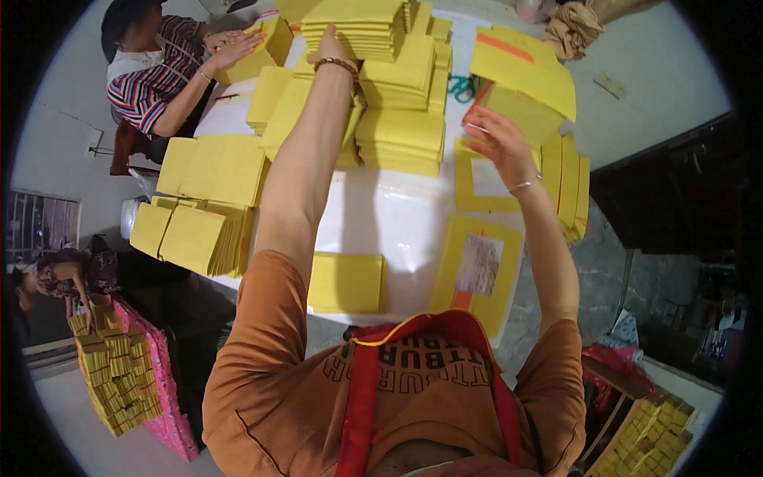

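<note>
My left hand reaches to the far side of the table, closed against the near side of a tall stack of folded yellow paper; some fingers are hidden. Raised on the right, my right hand has its fingers loosely bent and apart, slightly blurred, with nothing visible in them. Just beyond its fingertips stands a yellow piece with an orange edge. Beneath and beside it lie a yellow sheet with a white rectangle and another with a grey picture.
More yellow stacks crowd the white table. A single yellow packet lies near its front edge. Teal-handled scissors rest beyond. A co-worker's hands press a yellow stack at far left. Another person bends over yellow bundles at lower left.
</note>
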Tool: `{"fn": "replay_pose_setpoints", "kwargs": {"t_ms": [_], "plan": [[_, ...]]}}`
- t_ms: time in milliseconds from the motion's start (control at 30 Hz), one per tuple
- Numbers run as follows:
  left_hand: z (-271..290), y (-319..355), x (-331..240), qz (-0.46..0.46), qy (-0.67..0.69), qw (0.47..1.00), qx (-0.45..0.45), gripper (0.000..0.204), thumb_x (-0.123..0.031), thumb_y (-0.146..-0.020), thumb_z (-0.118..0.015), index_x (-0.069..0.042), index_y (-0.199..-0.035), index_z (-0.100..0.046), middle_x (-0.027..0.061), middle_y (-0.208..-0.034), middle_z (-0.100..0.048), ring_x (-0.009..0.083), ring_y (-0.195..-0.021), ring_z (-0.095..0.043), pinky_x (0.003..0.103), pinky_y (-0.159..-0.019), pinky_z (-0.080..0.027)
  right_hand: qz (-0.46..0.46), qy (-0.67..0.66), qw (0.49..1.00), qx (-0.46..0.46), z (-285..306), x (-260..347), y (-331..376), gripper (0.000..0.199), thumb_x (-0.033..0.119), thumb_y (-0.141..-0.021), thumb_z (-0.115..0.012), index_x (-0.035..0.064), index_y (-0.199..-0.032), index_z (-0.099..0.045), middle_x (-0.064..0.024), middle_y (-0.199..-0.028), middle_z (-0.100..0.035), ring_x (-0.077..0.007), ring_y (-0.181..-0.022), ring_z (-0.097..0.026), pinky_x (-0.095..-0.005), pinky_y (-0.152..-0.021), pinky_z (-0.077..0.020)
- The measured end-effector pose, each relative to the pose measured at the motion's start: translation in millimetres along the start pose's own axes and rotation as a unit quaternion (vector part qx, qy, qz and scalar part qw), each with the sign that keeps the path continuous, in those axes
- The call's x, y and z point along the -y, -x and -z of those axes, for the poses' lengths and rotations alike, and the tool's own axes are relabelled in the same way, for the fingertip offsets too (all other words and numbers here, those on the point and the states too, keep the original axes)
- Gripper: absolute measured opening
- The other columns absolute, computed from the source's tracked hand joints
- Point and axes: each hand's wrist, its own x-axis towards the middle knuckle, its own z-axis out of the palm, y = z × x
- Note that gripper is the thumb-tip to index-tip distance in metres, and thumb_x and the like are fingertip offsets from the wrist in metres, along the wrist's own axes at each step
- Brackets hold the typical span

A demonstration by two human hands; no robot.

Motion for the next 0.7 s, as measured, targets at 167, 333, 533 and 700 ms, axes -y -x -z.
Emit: {"fn": "replay_pose_setpoints", "kwargs": {"t_ms": [167,333,533,700], "plan": [[55,83,6,-0.200,-0.007,0.978,0.060,0.046,-0.027,-0.075,-0.056,-0.007,-0.113,-0.039,0.0066,-0.113,-0.044,0.0204,-0.095,-0.046,0.039,-0.076,-0.033,0.010,-0.061,0.991,-0.115,72,-21,78,0.034,0.021,-0.086,-0.048,0.0043,-0.115,-0.046,-0.0080,-0.105,-0.055,-0.0147,-0.091,-0.055,-0.0296,-0.076,-0.0462],[136,140,109,-0.062,-0.271,0.901,0.333,0.042,-0.027,-0.077,-0.054,-0.010,-0.114,-0.044,0.0037,-0.103,-0.050,0.0155,-0.093,-0.047,0.030,-0.074,-0.035,-0.021,-0.048,0.969,-0.243,114,-65,147,0.035,0.024,-0.085,-0.050,0.0078,-0.115,-0.047,-0.0043,-0.101,-0.057,-0.0117,-0.089,-0.055,-0.0280,-0.073,-0.0431],[225,215,227,0.060,-0.346,0.885,0.306,0.063,-0.035,-0.084,-0.047,-0.001,-0.131,-0.024,0.0060,-0.119,-0.043,0.0113,-0.088,-0.044,0.025,-0.076,-0.037,-0.098,-0.002,0.949,-0.299,108,-127,210,0.040,0.030,-0.083,-0.052,0.0101,-0.117,-0.047,-0.0025,-0.106,-0.054,-0.0119,-0.096,-0.050,-0.0298,-0.077,-0.0397],[243,241,267,-0.028,-0.327,0.895,0.301,0.067,-0.036,-0.086,-0.043,0.005,-0.131,-0.015,0.0210,-0.130,-0.031,0.0256,-0.120,-0.032,0.029,-0.099,-0.024,-0.132,-0.061,0.955,-0.259,100,-160,227,0.050,0.034,-0.084,-0.051,0.0073,-0.124,-0.039,-0.0057,-0.117,-0.048,-0.0179,-0.105,-0.045,-0.0338,-0.088,-0.0346]]}}
